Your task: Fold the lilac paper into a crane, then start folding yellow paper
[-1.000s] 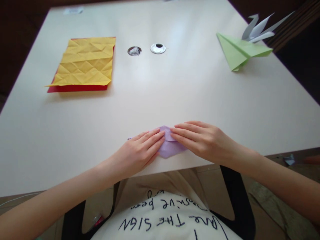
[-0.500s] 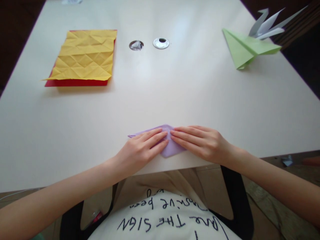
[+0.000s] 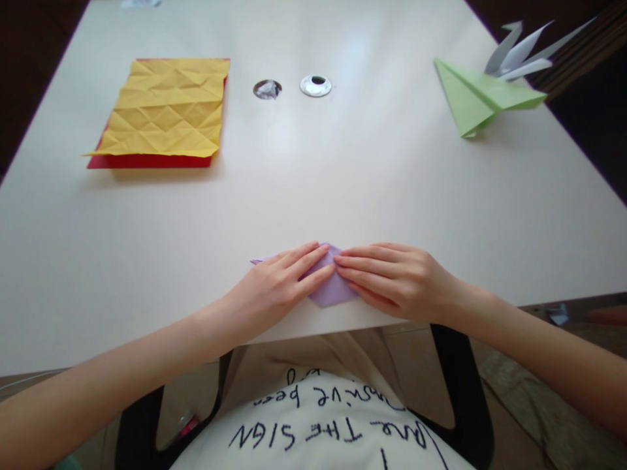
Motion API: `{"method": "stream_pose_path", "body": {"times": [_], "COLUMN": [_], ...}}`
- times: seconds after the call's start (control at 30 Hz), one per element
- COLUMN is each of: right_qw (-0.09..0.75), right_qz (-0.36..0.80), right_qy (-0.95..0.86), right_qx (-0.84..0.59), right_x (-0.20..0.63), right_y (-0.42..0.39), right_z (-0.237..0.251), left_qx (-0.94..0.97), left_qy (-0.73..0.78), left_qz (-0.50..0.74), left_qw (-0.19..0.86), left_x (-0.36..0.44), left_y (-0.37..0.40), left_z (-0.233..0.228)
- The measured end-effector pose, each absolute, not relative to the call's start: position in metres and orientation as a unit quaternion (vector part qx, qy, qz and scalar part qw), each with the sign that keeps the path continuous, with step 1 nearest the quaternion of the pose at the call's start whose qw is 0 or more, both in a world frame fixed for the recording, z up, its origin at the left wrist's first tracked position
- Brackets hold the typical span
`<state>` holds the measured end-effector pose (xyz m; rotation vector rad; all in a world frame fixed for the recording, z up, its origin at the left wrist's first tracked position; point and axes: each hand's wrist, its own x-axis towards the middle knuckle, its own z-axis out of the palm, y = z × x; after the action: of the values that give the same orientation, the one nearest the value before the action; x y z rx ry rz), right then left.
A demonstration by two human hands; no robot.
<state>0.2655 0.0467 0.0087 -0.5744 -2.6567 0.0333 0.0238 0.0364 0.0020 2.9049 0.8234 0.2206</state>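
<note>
A small folded purple paper (image 3: 329,292) lies flat near the front edge of the pale table (image 3: 313,183). My left hand (image 3: 274,287) rests on its left part, fingers stretched out and pressing down. My right hand (image 3: 394,277) presses the right part the same way, and the fingertips of both hands almost meet over the paper's middle. Most of the paper is hidden under the hands; only its centre and a left tip show.
A creased yellow sheet (image 3: 164,108) lies on a red sheet (image 3: 147,161) at the back left. Two round table holes (image 3: 267,89) (image 3: 316,85) sit at the back centre. A green paper plane (image 3: 482,94) and a white folded figure (image 3: 524,49) stand at the back right.
The left hand has slid slightly forward over the purple paper, covering more of it. The view has shifted a little since the oldest frame.
</note>
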Motion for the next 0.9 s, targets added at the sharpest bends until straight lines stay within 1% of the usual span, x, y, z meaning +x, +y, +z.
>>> {"method": "stream_pose_path", "body": {"times": [0.17, 0.27, 0.43, 0.57, 0.77, 0.9], "right_qw": [0.178, 0.198, 0.238, 0.233, 0.233, 0.223], "right_qz": [0.219, 0.266, 0.247, 0.192, 0.109, 0.048], "right_qy": [-0.935, -0.921, -0.92, -0.938, -0.951, -0.959], "right_qx": [-0.216, -0.206, -0.189, -0.173, -0.17, -0.165], "right_x": [0.268, 0.27, 0.273, 0.277, 0.272, 0.265], "right_y": [0.054, 0.058, 0.056, 0.05, 0.039, 0.032], "right_z": [0.021, 0.017, 0.003, -0.001, -0.003, -0.005], "left_qx": [0.972, 0.974, 0.97, 0.957, 0.967, 0.97], "left_qy": [0.218, 0.202, 0.198, 0.245, 0.22, 0.213], "left_qz": [0.065, 0.087, 0.132, 0.155, 0.127, 0.11], "left_qw": [0.058, 0.052, 0.056, 0.031, 0.023, 0.05], "left_x": [0.018, 0.018, 0.02, 0.025, 0.02, 0.018], "left_y": [0.054, 0.061, 0.057, 0.049, 0.06, 0.064], "left_z": [0.006, 0.005, -0.001, -0.005, -0.005, -0.004]}}
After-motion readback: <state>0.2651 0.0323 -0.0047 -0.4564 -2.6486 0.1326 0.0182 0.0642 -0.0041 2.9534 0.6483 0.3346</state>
